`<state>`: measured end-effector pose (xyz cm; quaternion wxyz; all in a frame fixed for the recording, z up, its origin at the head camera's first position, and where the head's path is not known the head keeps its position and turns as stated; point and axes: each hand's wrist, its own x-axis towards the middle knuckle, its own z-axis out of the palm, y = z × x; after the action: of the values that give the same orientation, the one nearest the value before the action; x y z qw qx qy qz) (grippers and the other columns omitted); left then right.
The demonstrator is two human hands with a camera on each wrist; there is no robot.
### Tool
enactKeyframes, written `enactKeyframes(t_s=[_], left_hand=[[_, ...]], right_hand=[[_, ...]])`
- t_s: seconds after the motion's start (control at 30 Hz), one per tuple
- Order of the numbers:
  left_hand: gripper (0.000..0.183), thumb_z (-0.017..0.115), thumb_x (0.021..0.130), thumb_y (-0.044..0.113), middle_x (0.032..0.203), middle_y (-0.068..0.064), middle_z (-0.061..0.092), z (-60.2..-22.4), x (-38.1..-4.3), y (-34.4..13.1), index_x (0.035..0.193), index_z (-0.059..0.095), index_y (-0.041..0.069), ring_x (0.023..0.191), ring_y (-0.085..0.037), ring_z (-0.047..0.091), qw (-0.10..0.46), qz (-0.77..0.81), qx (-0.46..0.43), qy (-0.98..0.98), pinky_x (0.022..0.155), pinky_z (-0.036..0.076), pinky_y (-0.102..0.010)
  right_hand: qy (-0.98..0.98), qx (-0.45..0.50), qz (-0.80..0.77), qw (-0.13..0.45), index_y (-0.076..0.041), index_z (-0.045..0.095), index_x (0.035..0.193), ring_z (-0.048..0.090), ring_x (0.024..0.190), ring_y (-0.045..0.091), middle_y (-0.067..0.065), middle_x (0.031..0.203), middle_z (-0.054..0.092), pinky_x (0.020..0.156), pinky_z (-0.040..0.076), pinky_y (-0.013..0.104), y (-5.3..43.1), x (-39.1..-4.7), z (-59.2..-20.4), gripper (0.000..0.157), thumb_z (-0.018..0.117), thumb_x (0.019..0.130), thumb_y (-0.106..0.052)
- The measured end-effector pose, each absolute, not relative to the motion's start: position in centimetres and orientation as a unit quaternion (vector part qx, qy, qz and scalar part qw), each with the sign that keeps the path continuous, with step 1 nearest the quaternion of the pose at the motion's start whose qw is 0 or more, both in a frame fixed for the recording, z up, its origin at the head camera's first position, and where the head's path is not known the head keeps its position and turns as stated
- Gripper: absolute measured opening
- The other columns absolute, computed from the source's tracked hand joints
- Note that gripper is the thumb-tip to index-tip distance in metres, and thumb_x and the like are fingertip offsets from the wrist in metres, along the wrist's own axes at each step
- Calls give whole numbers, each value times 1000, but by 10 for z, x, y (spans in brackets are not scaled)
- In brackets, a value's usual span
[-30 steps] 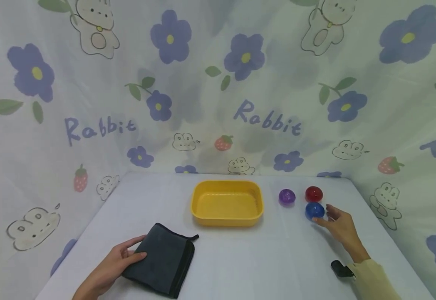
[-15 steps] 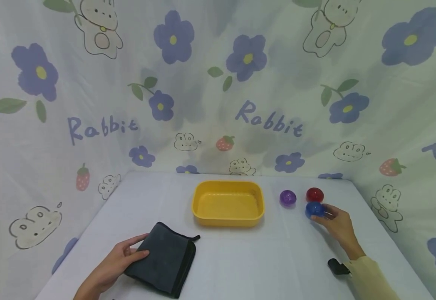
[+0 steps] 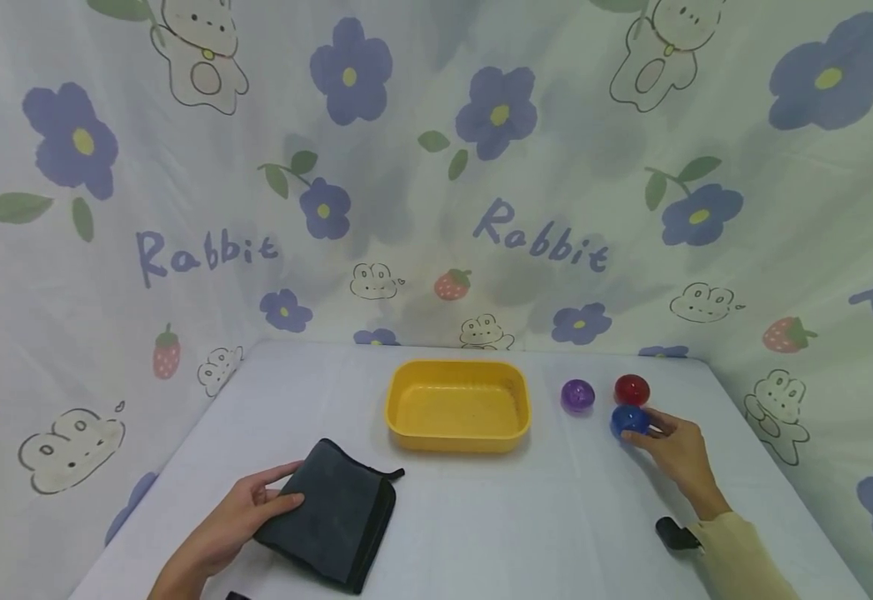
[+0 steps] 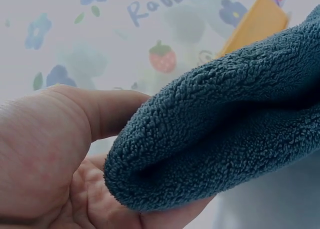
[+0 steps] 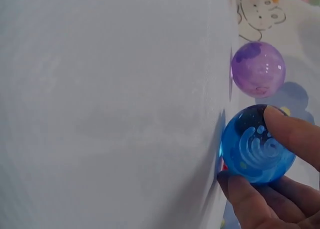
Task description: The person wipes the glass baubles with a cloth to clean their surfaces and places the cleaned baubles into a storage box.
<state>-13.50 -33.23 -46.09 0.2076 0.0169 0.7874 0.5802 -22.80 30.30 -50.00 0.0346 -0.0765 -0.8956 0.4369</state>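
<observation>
On the near left of the table, my left hand (image 3: 230,521) grips a folded dark grey-blue towel (image 3: 327,517) by its left edge, thumb on top and fingers beneath. Up close in the left wrist view, the towel (image 4: 215,119) shows a fuzzy pile and a rounded fold. At the right, my right hand (image 3: 676,458) holds a see-through blue ball (image 3: 626,423) between thumb and fingers. White swirl markings show on this blue ball (image 5: 250,149) in the right wrist view. A red ball (image 3: 632,389) lies just behind it, and a purple ball (image 3: 578,396) to its left.
A yellow rectangular tray (image 3: 457,442) stands at the back middle of the white table (image 3: 496,525). Behind the table hangs a curtain (image 3: 406,192) printed with rabbits and flowers. A small black piece (image 3: 676,533) shows beside the right sleeve (image 3: 740,554).
The right hand's fingers have closed in around the blue ball, which has stayed nearly in place. The left hand and the towel have risen slightly.
</observation>
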Motion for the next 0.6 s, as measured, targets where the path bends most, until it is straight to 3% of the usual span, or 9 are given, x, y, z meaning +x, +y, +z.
enactKeyframes(t_s=[0.13, 0.37, 0.6], left_hand=[[77, 61, 103, 21, 105, -16, 78, -458, -137, -328, 159, 20, -11, 92, -19, 77, 203, 576, 18, 791, 81, 59, -27], [77, 61, 102, 22, 112, -20, 76, -445, -139, -319, 159, 21, -11, 95, -17, 77, 201, 576, 36, 792, 83, 59, -26], [76, 61, 102, 20, 110, -20, 77, -425, -141, -311, 160, 21, -10, 96, -15, 77, 185, 580, 60, 791, 84, 58, -25]], right_hand=[[-899, -87, 428, 28, 8, 51, 147, 60, 129, 48, 31, 145, 53, 106, 49, 56, 302, -226, -499, 81, 82, 86, -36], [-884, -111, 455, -10, 4, 51, 149, 56, 134, 48, 30, 150, 50, 100, 56, 48, 299, -218, -496, 87, 81, 85, -48], [-864, -103, 491, -39, -1, 44, 155, 51, 141, 45, 27, 156, 45, 109, 50, 51, 293, -214, -482, 91, 75, 88, -54]])
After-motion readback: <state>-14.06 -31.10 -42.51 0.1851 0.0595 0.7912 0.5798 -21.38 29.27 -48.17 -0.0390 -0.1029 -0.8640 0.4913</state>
